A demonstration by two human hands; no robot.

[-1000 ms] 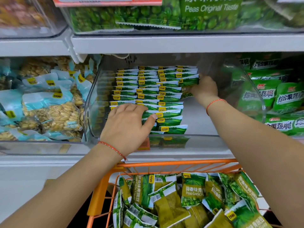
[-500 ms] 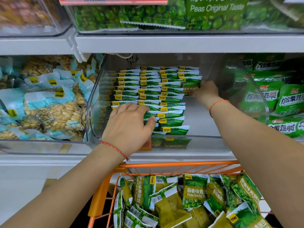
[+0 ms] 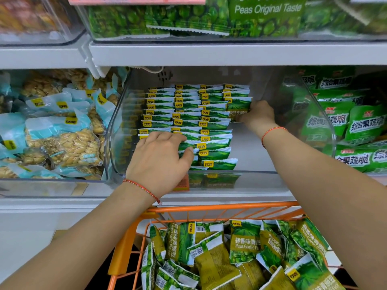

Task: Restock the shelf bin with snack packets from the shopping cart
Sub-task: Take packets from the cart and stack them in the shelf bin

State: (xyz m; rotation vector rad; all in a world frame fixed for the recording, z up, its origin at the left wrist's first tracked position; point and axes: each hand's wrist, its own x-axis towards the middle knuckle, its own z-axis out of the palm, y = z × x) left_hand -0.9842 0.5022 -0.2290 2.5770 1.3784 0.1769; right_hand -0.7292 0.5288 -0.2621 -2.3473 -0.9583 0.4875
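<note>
two hands in the clear shelf bin (image 3: 117, 130): left hand (image 3: 161, 162) lies flat on four rows of green packets (image 3: 188, 120); right hand (image 3: 258, 116) pinches one packet (image 3: 238, 108). below them, the orange cart (image 3: 209, 208) holds more.

2 hands (image 3: 159, 162) reach into 1 clear shelf bin (image 3: 293, 181); its green snack packets (image 3: 213, 132) stand in 3 rows. 1 orange shopping cart (image 3: 226, 209) holds more, too jumbled to count.
</note>
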